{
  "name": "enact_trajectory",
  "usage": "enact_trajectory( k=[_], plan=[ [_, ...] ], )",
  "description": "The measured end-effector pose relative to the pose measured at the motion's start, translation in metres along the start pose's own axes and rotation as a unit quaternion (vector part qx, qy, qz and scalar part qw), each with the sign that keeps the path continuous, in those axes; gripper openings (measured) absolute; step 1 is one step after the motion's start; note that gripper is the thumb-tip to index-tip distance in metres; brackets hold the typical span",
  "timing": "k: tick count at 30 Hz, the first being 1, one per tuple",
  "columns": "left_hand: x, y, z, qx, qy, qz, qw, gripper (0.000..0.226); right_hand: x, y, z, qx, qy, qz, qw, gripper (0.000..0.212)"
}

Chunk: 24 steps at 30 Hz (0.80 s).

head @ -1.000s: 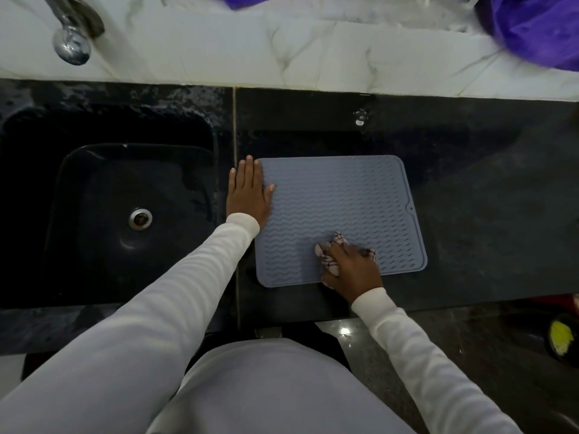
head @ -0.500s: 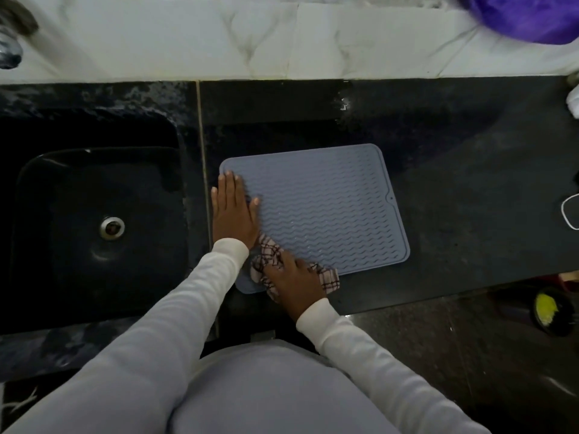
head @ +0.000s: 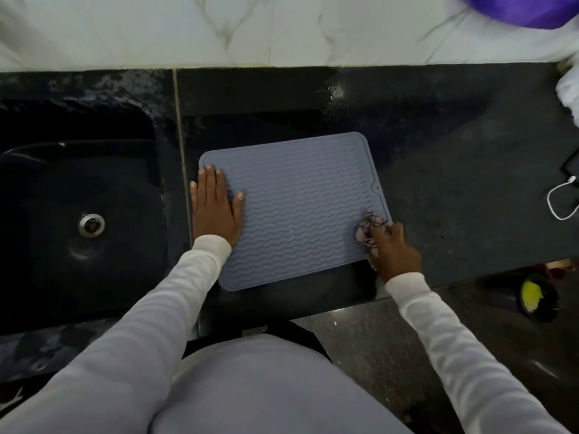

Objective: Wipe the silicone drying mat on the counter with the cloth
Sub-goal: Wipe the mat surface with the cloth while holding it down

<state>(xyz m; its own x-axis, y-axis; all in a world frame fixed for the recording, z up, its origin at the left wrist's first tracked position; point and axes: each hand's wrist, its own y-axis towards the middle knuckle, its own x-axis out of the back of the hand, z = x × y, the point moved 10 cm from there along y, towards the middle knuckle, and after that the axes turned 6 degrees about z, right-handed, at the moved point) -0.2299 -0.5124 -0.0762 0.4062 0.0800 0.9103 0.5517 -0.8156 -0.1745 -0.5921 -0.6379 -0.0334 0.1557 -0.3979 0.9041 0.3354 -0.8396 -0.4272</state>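
A grey-blue silicone drying mat (head: 297,208) with wavy ridges lies on the black counter (head: 454,145), just right of the sink. My left hand (head: 216,205) presses flat on the mat's left edge, fingers straight. My right hand (head: 394,252) grips a bunched pink checked cloth (head: 371,228) at the mat's near right corner. Part of the cloth is hidden under my fingers.
A black sink (head: 78,220) with a metal drain (head: 91,225) sits to the left. A white cable (head: 560,198) lies at the counter's right end, with white fabric (head: 568,89) above it. A purple thing (head: 526,7) rests on the marble wall ledge. The counter's front edge runs close to my body.
My right hand swept the cloth from the mat's near left corner across to its near right corner. My left hand stayed pressed on the left edge.
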Motion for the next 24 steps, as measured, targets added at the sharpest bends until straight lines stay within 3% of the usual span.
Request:
enact_trajectory(
  k=[9,13,19,21,24],
  plan=[
    [0.003,-0.001,0.001,0.007,-0.001,0.003,1.0,0.069,0.017,0.002,-0.017,-0.041,0.007,-0.02,0.999,0.062],
    [0.008,0.001,0.001,0.016,0.008,-0.004,1.0,0.064,0.041,0.001,0.003,-0.036,0.078,-0.063,0.994,0.06],
    [0.027,0.01,0.008,-0.012,0.012,-0.044,0.999,0.052,0.05,0.002,0.174,0.149,0.185,-0.118,0.964,0.061],
    [0.029,0.012,0.009,-0.019,0.018,-0.047,0.999,0.055,0.036,-0.006,0.237,0.202,0.139,-0.172,0.954,0.058],
    [0.015,0.01,0.01,-0.019,0.05,-0.029,0.998,0.054,-0.006,-0.004,0.283,0.19,0.047,-0.156,0.968,0.05]
  ],
)
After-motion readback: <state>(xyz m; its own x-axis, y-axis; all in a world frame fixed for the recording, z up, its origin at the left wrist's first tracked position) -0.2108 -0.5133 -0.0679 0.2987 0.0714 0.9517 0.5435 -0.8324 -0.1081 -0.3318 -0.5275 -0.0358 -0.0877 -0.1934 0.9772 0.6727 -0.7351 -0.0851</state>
